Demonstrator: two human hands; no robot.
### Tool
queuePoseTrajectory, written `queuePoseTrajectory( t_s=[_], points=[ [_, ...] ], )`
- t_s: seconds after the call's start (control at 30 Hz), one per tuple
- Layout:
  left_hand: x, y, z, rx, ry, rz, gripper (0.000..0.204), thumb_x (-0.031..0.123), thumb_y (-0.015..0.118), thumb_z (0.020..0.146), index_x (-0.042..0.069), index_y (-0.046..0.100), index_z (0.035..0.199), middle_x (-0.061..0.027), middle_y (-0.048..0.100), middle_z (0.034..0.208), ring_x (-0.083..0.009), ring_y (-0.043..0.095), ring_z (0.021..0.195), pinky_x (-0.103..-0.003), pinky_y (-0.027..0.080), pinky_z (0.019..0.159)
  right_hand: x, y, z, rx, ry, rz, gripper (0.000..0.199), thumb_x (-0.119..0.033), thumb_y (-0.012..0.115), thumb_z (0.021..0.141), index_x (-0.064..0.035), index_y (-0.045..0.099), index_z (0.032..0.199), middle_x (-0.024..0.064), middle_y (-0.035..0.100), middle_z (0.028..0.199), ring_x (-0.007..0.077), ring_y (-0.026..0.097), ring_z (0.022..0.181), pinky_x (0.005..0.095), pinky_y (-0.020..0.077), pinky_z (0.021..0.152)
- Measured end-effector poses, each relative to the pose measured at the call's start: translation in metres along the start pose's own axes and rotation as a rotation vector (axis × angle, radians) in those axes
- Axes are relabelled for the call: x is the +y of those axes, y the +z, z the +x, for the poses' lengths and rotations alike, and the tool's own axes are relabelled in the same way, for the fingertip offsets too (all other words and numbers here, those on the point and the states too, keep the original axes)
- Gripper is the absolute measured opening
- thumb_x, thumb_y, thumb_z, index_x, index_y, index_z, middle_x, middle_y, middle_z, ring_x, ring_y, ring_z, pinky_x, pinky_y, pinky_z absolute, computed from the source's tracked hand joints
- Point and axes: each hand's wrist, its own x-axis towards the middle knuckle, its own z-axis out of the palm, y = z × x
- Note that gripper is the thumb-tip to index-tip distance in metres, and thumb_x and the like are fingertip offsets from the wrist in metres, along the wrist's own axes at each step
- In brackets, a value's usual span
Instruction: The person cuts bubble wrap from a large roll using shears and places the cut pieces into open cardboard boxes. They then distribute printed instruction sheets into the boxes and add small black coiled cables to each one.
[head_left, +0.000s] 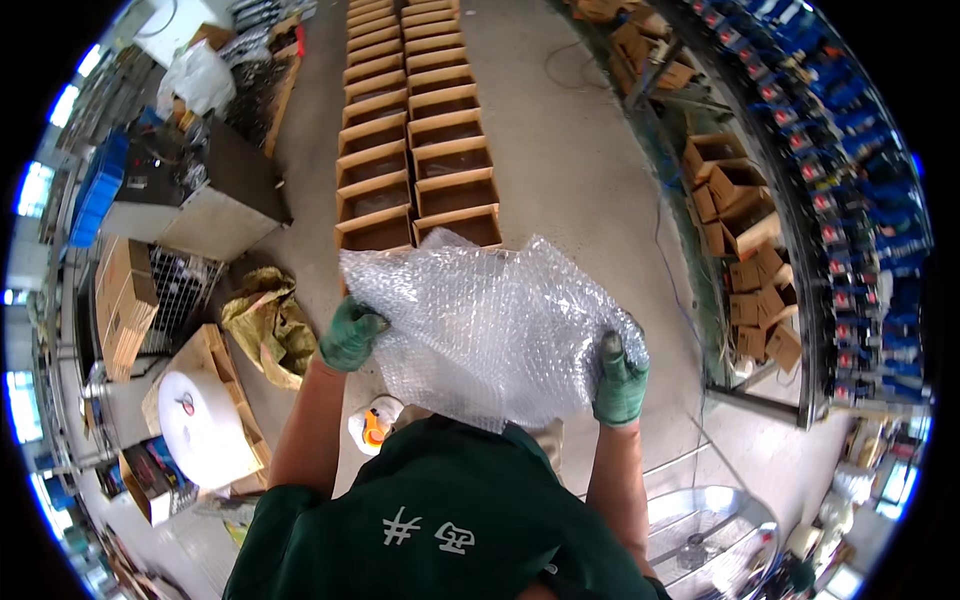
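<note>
A clear sheet of bubble wrap (485, 320) is spread out in front of me, held up between both hands. My left hand (350, 335), in a green glove, grips its left edge. My right hand (620, 380), also green-gloved, grips its right lower edge. Past the sheet, two long rows of open cardboard boxes (415, 150) run away from me along the concrete floor. The nearest boxes are partly hidden by the wrap.
An orange tape dispenser (372, 425) lies on the floor near my feet. A crumpled yellowish sack (268, 322) and a wooden crate with a white roll (205, 415) stand at left. Stacked cartons (740, 210) and blue shelving (850, 150) line the right. A metal fan (705, 535) is at lower right.
</note>
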Motion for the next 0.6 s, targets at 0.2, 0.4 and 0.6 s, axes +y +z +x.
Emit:
queuePoseTrajectory(
  t_s=[0.2, 0.4, 0.6],
  points=[
    [-0.004, 0.025, 0.031, 0.374, 0.048, -0.079, 0.046, 0.022, 0.080, 0.087, -0.001, 0.067, 0.124, -0.0057, 0.072, 0.115, -0.0176, 0.066, 0.106, -0.033, 0.052, 0.097, -0.018, 0.008, 0.181, -0.420, -0.244, -0.127, 0.042, -0.031, 0.069, 0.101, 0.0002, 0.063, 0.128, 0.0146, 0.066, 0.130, 0.0234, 0.060, 0.119, 0.0387, 0.0431, 0.108],
    [-0.028, 0.054, 0.054, 0.783, 0.219, -0.241, 0.041, 0.019, 0.078, 0.086, 0.003, 0.066, 0.121, -0.0079, 0.072, 0.109, -0.0240, 0.070, 0.105, -0.041, 0.058, 0.094, -0.031, 0.038, 0.313, -0.509, 0.245, 0.029, 0.025, -0.026, 0.060, 0.106, -0.0045, 0.058, 0.119, 0.0131, 0.072, 0.109, 0.0218, 0.074, 0.087, 0.0321, 0.0596, 0.067],
    [-0.085, 0.014, 0.065, 0.961, 0.203, -0.648, 0.033, 0.020, 0.065, 0.093, 0.007, 0.066, 0.123, -0.0077, 0.071, 0.115, -0.0322, 0.068, 0.109, -0.059, 0.056, 0.096, 0.030, 0.075, 0.363, -0.575, 0.445, -0.167, 0.022, -0.025, 0.060, 0.106, -0.0084, 0.056, 0.120, 0.0167, 0.071, 0.108, 0.0291, 0.074, 0.078, 0.0337, 0.0589, 0.057]
  ],
)
